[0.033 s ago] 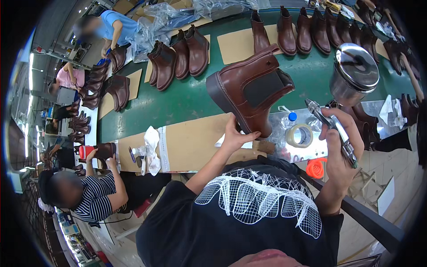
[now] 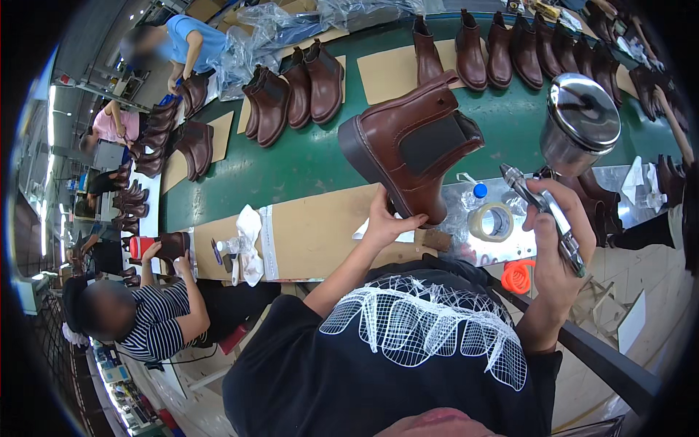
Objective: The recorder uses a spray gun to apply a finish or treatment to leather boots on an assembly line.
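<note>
My left hand grips a brown ankle boot from underneath and holds it up over the workbench, tilted, with its thick dark sole facing left and its dark elastic side panel facing me. My right hand is closed around the handle of a metal spray gun. The gun's shiny cup stands above my hand. Its nozzle sits a little to the right of the boot and points at it.
A green conveyor belt carries rows of brown boots and cardboard sheets. A tape roll, a blue-capped bottle and an orange part lie near my hands. A person in a striped shirt works on a boot at left.
</note>
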